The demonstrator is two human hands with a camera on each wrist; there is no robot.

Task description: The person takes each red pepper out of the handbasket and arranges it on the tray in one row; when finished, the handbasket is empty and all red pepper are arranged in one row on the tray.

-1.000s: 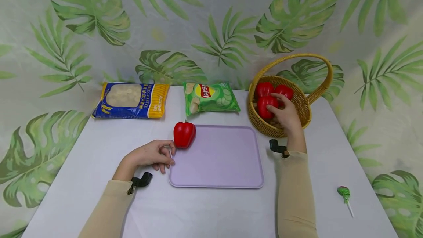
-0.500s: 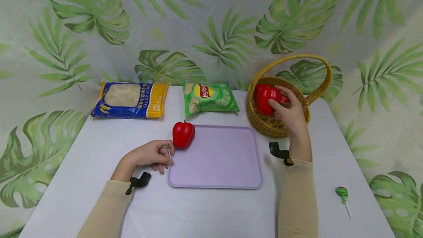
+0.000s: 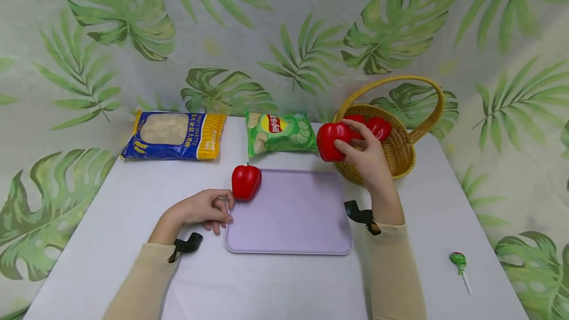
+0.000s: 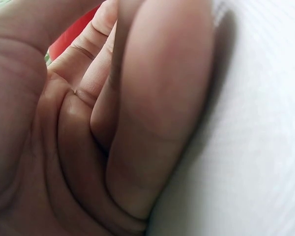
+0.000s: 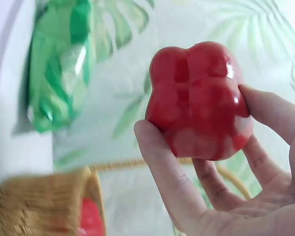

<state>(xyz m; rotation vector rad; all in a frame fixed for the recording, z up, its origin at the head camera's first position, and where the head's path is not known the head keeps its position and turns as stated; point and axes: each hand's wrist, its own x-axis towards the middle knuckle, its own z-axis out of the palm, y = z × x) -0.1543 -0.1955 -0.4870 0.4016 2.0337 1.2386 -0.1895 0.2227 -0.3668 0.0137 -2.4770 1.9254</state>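
Observation:
My right hand [image 3: 366, 154] grips a red bell pepper [image 3: 330, 142] between thumb and fingers. It is raised in front of the wicker basket's left side. In the right wrist view the lobed underside of this bell pepper [image 5: 194, 103] faces the camera. Two more red peppers [image 3: 380, 128] lie inside the basket [image 3: 402, 154], one partly hidden behind the held one. Another red bell pepper [image 3: 246, 182] stands on the upper left corner of a lilac tray [image 3: 289, 216]. Beside the tray's left edge rests my left hand [image 3: 200, 209], fingers loosely curled and holding nothing, fingertips right at the rim.
A blue and yellow pasta bag [image 3: 173, 135] lies at the back left. Next to it is a green chip bag [image 3: 282, 133], behind the tray. The basket's tall handle [image 3: 437, 107] arches over its opening. A green-wrapped lollipop [image 3: 459, 261] lies at the right.
My right hand has taken hold of a bell pepper in the basket, lifted it and carried it left past the rim. The left hand has stayed in place.

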